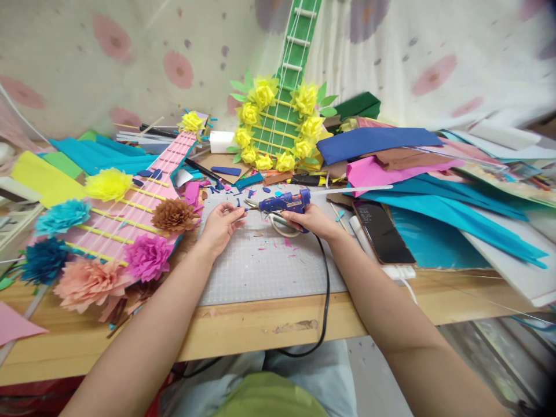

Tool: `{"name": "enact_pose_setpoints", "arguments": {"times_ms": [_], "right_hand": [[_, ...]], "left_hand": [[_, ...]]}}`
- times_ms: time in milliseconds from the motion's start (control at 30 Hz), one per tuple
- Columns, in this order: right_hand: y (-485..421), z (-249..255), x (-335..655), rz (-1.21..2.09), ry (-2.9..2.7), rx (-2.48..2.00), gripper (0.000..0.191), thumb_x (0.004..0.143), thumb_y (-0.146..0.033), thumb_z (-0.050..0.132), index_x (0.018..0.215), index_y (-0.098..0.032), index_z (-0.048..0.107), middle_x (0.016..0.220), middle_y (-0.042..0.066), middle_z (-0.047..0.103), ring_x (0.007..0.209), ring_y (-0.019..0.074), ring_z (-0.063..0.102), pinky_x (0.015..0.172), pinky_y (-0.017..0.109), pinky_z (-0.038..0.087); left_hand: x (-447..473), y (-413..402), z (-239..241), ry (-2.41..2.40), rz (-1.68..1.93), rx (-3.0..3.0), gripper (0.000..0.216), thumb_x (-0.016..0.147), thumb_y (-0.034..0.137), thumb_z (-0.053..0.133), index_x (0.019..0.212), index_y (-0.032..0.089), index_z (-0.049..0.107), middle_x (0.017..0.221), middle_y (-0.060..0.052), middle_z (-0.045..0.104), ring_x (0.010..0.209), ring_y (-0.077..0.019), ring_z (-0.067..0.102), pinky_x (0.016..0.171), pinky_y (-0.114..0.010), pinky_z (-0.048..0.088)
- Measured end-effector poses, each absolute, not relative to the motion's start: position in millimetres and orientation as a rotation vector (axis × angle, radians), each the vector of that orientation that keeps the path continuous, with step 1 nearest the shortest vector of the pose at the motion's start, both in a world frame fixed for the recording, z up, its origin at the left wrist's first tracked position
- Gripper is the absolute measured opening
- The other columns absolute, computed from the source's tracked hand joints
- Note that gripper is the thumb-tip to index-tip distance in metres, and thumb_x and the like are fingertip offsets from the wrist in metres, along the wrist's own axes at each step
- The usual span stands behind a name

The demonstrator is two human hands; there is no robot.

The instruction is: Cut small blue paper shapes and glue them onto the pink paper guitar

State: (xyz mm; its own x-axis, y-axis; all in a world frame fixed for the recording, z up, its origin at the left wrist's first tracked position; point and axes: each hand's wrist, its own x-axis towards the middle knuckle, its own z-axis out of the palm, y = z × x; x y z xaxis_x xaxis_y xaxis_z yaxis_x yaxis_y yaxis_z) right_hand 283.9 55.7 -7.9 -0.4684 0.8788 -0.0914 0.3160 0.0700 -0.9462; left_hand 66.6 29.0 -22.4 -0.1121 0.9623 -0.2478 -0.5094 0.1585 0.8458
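My right hand (313,221) grips a blue hot glue gun (284,202), its nozzle pointing left and a long white glue stick (360,189) coming out of the back. Close to the nozzle tip, my left hand (222,227) pinches a small blue piece (245,211) between thumb and fingertips; its exact shape is too small to make out. Scissors with a pale handle (284,227) lie under the glue gun. Both hands are over a grey cutting mat (260,272) strewn with blue and pink paper scraps.
At left lies a pink paper guitar (108,223) with crepe flowers. A green guitar (282,119) ringed with yellow flowers leans at the back. Crepe sheets (456,202) pile up at right, beside a phone (384,233). The glue gun's black cord (326,289) hangs over the table edge.
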Motion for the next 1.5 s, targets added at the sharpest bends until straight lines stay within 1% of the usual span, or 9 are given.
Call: {"name": "enact_pose_setpoints", "arguments": {"times_ms": [200, 700, 767, 833, 967, 1067, 1167, 1333, 1500], "right_hand": [[55, -7, 282, 1.41, -1.852, -1.21, 0.043, 0.072, -0.05, 0.06, 0.052, -0.018, 0.042, 0.045, -0.004, 0.041, 0.043, 0.0056, 0.034, 0.044, 0.024, 0.026], [57, -9, 284, 1.339, -1.836, -1.185, 0.046, 0.072, -0.054, 0.06, 0.051, -0.018, 0.04, 0.045, -0.004, 0.041, 0.045, 0.0069, 0.035, 0.046, 0.024, 0.028], [58, -8, 285, 1.296, -1.794, -1.231, 0.045, 0.07, -0.055, 0.061, 0.052, -0.018, 0.043, 0.046, -0.004, 0.042, 0.045, 0.0071, 0.035, 0.046, 0.025, 0.029], [60, -8, 288, 1.219, -1.72, -1.294, 0.041, 0.069, -0.054, 0.062, 0.057, -0.018, 0.049, 0.047, -0.004, 0.043, 0.045, 0.0074, 0.036, 0.046, 0.024, 0.03], [73, -13, 302, 0.934, -1.536, -1.45, 0.04, 0.066, -0.055, 0.062, 0.067, -0.015, 0.058, 0.048, -0.003, 0.047, 0.045, 0.0085, 0.039, 0.047, 0.025, 0.032], [83, -21, 315, 0.669, -1.509, -1.594, 0.042, 0.062, -0.055, 0.065, 0.071, -0.014, 0.063, 0.06, 0.003, 0.059, 0.055, 0.0136, 0.051, 0.056, 0.028, 0.039], [90, -28, 324, 0.536, -1.529, -1.701, 0.047, 0.061, -0.057, 0.065, 0.079, -0.013, 0.066, 0.075, 0.008, 0.066, 0.072, 0.0211, 0.06, 0.066, 0.031, 0.043], [93, -33, 328, 0.506, -1.571, -1.866, 0.051, 0.064, -0.061, 0.06, 0.079, -0.012, 0.066, 0.069, 0.011, 0.066, 0.072, 0.0251, 0.061, 0.065, 0.033, 0.044], [94, -33, 328, 0.414, -1.592, -1.904, 0.055, 0.067, -0.057, 0.06, 0.098, -0.012, 0.064, 0.089, 0.014, 0.068, 0.084, 0.0262, 0.062, 0.073, 0.034, 0.045]], "left_hand": [[66, 29, -23, 1.021, 1.379, 0.557, 0.03, 0.058, 0.006, 0.072, 0.072, 0.015, 0.047, 0.063, 0.003, 0.062, 0.06, -0.0083, 0.063, 0.051, -0.014, 0.048], [69, 28, -23, 1.031, 1.366, 0.614, 0.032, 0.056, 0.006, 0.074, 0.071, 0.015, 0.047, 0.063, 0.002, 0.062, 0.058, -0.0097, 0.062, 0.053, -0.017, 0.049], [68, 28, -23, 1.023, 1.363, 0.615, 0.03, 0.057, 0.006, 0.073, 0.07, 0.014, 0.048, 0.064, 0.002, 0.062, 0.059, -0.0091, 0.062, 0.053, -0.017, 0.049], [67, 29, -24, 1.017, 1.367, 0.608, 0.03, 0.057, 0.007, 0.073, 0.071, 0.014, 0.048, 0.065, 0.001, 0.062, 0.06, -0.0089, 0.062, 0.052, -0.016, 0.049], [66, 29, -23, 1.011, 1.374, 0.575, 0.03, 0.059, 0.006, 0.073, 0.072, 0.014, 0.048, 0.067, 0.0, 0.064, 0.06, -0.0084, 0.063, 0.051, -0.014, 0.049], [66, 29, -21, 1.006, 1.371, 0.539, 0.028, 0.06, 0.004, 0.071, 0.072, 0.015, 0.048, 0.067, 0.001, 0.064, 0.06, -0.0079, 0.063, 0.051, -0.013, 0.049], [65, 29, -21, 0.989, 1.376, 0.518, 0.027, 0.061, 0.004, 0.07, 0.072, 0.015, 0.048, 0.066, 0.001, 0.064, 0.06, -0.0074, 0.063, 0.051, -0.013, 0.049], [64, 30, -22, 0.969, 1.379, 0.513, 0.028, 0.06, 0.006, 0.072, 0.072, 0.015, 0.048, 0.067, 0.002, 0.063, 0.06, -0.0071, 0.063, 0.052, -0.013, 0.049], [64, 30, -23, 0.992, 1.399, 0.558, 0.03, 0.057, 0.006, 0.073, 0.07, 0.015, 0.047, 0.069, 0.002, 0.064, 0.064, -0.0083, 0.064, 0.054, -0.014, 0.049]]}}
